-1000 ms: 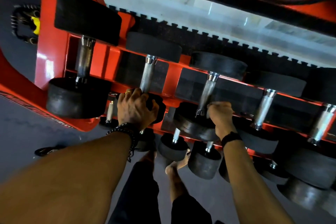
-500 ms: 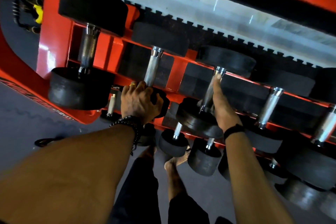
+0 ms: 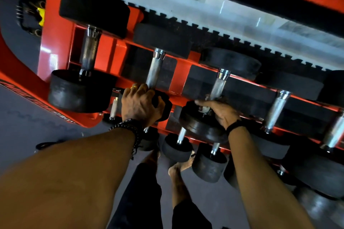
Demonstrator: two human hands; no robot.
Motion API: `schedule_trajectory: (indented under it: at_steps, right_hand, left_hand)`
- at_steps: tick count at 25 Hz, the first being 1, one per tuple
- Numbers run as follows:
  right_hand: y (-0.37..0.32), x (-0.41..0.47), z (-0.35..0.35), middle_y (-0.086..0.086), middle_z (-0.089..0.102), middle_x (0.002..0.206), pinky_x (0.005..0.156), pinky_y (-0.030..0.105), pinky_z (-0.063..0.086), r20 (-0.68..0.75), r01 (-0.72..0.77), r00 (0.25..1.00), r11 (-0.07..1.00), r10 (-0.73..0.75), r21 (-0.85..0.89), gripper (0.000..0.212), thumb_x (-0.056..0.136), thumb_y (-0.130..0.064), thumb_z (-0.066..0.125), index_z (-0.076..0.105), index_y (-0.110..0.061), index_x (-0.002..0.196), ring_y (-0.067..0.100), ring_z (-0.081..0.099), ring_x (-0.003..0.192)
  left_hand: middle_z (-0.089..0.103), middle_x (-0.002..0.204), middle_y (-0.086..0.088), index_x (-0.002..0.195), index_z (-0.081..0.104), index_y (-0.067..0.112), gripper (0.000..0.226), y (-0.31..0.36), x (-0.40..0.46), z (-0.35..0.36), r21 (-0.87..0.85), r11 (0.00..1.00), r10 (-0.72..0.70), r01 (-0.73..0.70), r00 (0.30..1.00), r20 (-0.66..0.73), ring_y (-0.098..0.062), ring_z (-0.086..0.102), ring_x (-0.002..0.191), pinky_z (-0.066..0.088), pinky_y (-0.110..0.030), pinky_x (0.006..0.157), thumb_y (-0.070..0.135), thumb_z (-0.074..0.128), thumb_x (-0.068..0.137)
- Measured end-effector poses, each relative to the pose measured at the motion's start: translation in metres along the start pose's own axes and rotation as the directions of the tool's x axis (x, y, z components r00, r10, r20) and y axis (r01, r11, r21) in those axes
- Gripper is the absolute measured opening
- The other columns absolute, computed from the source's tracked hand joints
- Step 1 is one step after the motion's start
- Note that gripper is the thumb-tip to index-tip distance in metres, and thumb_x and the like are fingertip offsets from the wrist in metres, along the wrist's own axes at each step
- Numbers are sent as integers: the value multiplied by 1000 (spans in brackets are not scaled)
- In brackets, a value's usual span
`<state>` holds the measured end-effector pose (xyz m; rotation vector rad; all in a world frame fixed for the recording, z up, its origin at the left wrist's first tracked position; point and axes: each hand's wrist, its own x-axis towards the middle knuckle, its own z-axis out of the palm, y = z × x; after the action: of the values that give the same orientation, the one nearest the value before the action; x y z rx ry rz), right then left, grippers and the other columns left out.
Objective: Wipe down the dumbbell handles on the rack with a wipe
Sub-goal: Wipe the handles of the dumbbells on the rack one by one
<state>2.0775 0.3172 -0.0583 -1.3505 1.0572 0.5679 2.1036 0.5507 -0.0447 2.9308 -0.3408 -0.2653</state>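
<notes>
A red rack [image 3: 61, 24] holds a row of black dumbbells with chrome handles. My left hand [image 3: 141, 104] grips the near black head [image 3: 164, 101] of the second dumbbell, just below its handle [image 3: 154, 72]. My right hand [image 3: 219, 111] curls round the near end of the third dumbbell's handle [image 3: 217, 87], right above its near head [image 3: 201, 126]. A small pale scrap, possibly the wipe [image 3: 202, 109], shows under the right fingers; the rest is hidden. The first handle [image 3: 91, 48] and fourth handle [image 3: 275, 109] are untouched.
Smaller dumbbells [image 3: 176, 147] sit on the lower tier near my knees. My bare feet [image 3: 178, 169] stand on the grey floor [image 3: 28, 126] close to the rack. A black strap-like object [image 3: 46, 144] lies on the floor at the left.
My right hand reached up along the third handle with straight fingers, then slid back down and curled round its near end. The left hand kept its grip on the second dumbbell's head.
</notes>
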Motion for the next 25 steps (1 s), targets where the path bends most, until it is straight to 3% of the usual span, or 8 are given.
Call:
schedule_trajectory:
  at_steps: [4, 7, 9, 13, 14, 18, 22, 25]
  right_hand:
    - [8, -12, -17, -3, 65, 89, 76, 25, 49, -167, 98, 953, 778, -253, -621, 44, 62, -34, 91, 62, -16, 90, 12, 63, 82]
    - [22, -31, -25, -5, 58, 79, 64, 13, 41, -230, 220, 882, 791, -412, -571, 44, 64, -27, 91, 54, -14, 85, 11, 55, 72]
    - [19, -27, -22, -2, 61, 72, 57, 8, 41, -226, 407, 767, 728, -600, -552, 31, 69, -19, 87, 58, -12, 76, 9, 54, 63]
    - [-11, 10, -18, 3, 69, 78, 64, 28, 53, -389, 645, 466, 606, -795, -466, 10, 82, -14, 76, 67, -19, 81, 13, 64, 66]
    - [-6, 9, -18, 1, 70, 82, 67, 26, 54, -386, 637, 463, 602, -798, -481, 6, 83, -15, 74, 69, -18, 84, 16, 66, 70]
    - [36, -28, -14, 1, 73, 85, 67, 1, 44, -321, 485, 646, 697, -693, -529, 9, 78, -11, 79, 73, -11, 85, -1, 62, 69]
    - [-4, 3, -15, -4, 69, 83, 71, 13, 52, -448, 611, 527, 688, -722, -391, 25, 77, 9, 65, 72, -5, 95, -7, 63, 70]
    - [21, -6, -15, 7, 71, 76, 59, 19, 44, -364, 446, 610, 685, -704, -577, 16, 81, 2, 63, 75, -8, 86, 13, 67, 68]
  left_hand:
    - [62, 77, -9, 72, 70, 10, 36, 1, 0, 1, -10, 1000, 5, -5, 1000, -7, -34, 57, 79, 44, -40, 73, 41, 53, 80]
    - [62, 78, -8, 73, 70, 10, 37, 0, -1, 1, -4, 1000, 7, -7, 1000, -15, -34, 57, 79, 44, -40, 73, 41, 52, 80]
    - [61, 76, -9, 72, 70, 10, 37, 0, -1, 0, -11, 1000, 15, -15, 999, -28, -34, 57, 77, 45, -40, 72, 41, 51, 79]
    - [60, 75, -9, 72, 69, 10, 38, 1, 0, -1, 1, 1000, 24, -24, 999, -21, -34, 57, 76, 46, -40, 72, 41, 50, 80]
    - [60, 75, -8, 72, 69, 10, 37, 2, 0, -1, 0, 1000, 26, -26, 999, -23, -34, 57, 76, 46, -40, 72, 41, 50, 80]
    - [60, 74, -9, 71, 69, 10, 36, 1, -1, -3, -6, 1000, 22, -22, 999, -35, -34, 57, 76, 45, -39, 72, 40, 50, 80]
    - [61, 76, -8, 71, 69, 10, 37, 1, 0, -1, 6, 1000, 15, -15, 1000, -13, -34, 57, 78, 43, -40, 73, 41, 50, 80]
    - [62, 76, -8, 70, 70, 11, 35, 1, -1, 1, 10, 1000, 14, -14, 1000, -16, -34, 58, 78, 42, -39, 73, 40, 53, 79]
